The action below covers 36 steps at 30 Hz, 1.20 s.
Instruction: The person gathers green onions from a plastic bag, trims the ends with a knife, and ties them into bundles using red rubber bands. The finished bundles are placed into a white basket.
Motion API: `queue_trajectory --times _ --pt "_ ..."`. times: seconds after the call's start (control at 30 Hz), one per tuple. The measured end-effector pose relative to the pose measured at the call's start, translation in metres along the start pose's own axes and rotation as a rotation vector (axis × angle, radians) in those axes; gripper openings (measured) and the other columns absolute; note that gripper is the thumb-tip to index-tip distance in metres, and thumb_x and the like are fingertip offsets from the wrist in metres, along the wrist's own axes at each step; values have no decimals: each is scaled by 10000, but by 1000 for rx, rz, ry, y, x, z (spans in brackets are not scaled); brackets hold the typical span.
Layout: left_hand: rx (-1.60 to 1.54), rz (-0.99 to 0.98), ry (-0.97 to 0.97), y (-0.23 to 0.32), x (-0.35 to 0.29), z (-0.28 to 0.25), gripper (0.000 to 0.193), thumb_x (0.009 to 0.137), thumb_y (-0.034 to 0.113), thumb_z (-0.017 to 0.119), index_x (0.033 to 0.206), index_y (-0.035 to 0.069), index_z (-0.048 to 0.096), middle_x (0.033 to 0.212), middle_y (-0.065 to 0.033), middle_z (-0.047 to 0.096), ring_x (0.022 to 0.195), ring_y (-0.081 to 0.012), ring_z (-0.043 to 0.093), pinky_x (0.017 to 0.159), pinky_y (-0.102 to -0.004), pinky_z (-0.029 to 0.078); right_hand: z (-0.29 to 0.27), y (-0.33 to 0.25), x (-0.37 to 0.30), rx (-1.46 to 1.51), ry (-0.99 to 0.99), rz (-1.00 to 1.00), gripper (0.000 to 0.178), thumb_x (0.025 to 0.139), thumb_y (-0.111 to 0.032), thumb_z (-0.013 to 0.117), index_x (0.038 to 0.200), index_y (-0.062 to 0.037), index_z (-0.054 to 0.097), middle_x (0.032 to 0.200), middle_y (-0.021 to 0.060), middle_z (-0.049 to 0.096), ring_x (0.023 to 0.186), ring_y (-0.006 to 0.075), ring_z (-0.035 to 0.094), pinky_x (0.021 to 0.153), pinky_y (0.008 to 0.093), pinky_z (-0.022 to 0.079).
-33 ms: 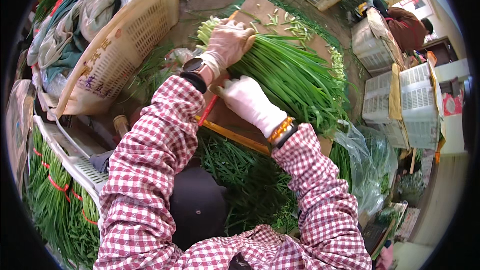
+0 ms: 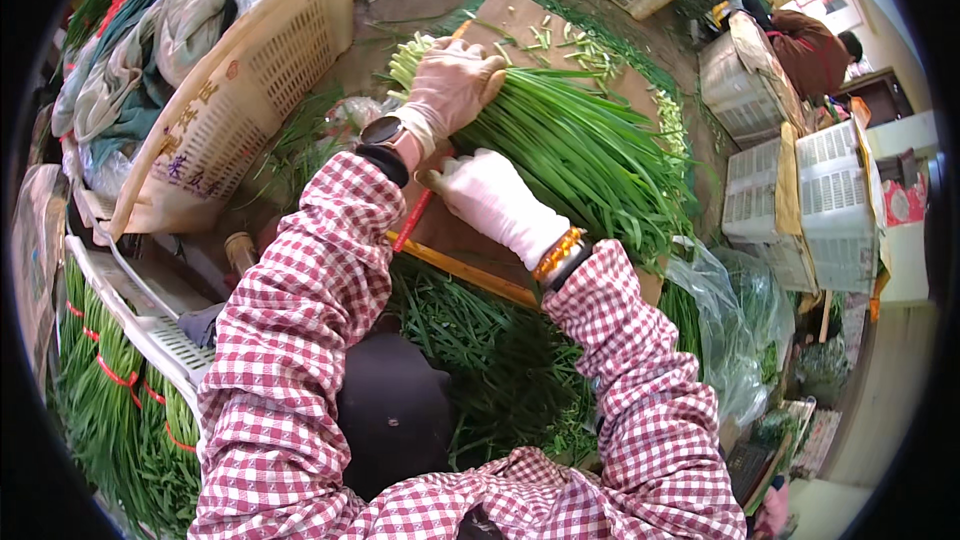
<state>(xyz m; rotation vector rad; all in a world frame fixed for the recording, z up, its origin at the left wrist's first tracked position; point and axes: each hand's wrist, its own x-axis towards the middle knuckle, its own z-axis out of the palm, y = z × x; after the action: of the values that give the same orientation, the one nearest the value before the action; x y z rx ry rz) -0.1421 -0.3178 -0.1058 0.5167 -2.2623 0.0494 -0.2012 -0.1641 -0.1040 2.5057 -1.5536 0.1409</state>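
Observation:
A thick bunch of garlic chives (image 2: pixel 580 145) lies on a brown board (image 2: pixel 497 248), its pale stem ends at the upper left and its long flat leaves spread to the right. My left hand (image 2: pixel 455 85), in a pale glove, is closed over the bunch just behind the stem ends. Close below it, my right hand (image 2: pixel 495 198), in a white glove, is closed at the near side of the bunch. A red tie strip (image 2: pixel 415 220) runs down past its fingertips, which seem to pinch it. The strip's upper part is hidden under the bunch and my left wrist.
Cut stem bits (image 2: pixel 600 58) litter the board's far side. A tall beige plastic crate (image 2: pixel 250 80) with cloths on it leans at the left. Tied chive bundles (image 2: pixel 115 370) stand lower left. Loose greens (image 2: pixel 480 340) lie below the board. White crates (image 2: pixel 820 205) and another person (image 2: pixel 810 52) are at the right.

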Motion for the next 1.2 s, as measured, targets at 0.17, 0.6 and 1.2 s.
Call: queue_trajectory --times 0.17,0.6,1.2 --pt "6 17 10 -1 -1 1 219 935 306 533 1048 171 662 889 -82 662 853 -284 627 852 -446 442 1 12 -5 -6 12 -83 71 784 -135 628 847 -120 657 745 40 615 672 245 635 627 354 510" --pt "-51 -5 9 11 -15 -9 267 900 287 582 1107 131 649 1014 -69 654 978 -278 584 917 -439 426 -39 32 -6 61 525 452 129 824 -260 713 861 -151 653 739 60 612 629 285 620 574 393 506" --pt "-178 -66 -147 20 -20 -35 540 794 466 702 1222 149 607 1123 -76 628 1103 -303 551 989 -444 381 -12 163 27 112 246 759 404 943 -422 580 1154 -86 657 1041 143 701 1027 314 644 939 401 479"
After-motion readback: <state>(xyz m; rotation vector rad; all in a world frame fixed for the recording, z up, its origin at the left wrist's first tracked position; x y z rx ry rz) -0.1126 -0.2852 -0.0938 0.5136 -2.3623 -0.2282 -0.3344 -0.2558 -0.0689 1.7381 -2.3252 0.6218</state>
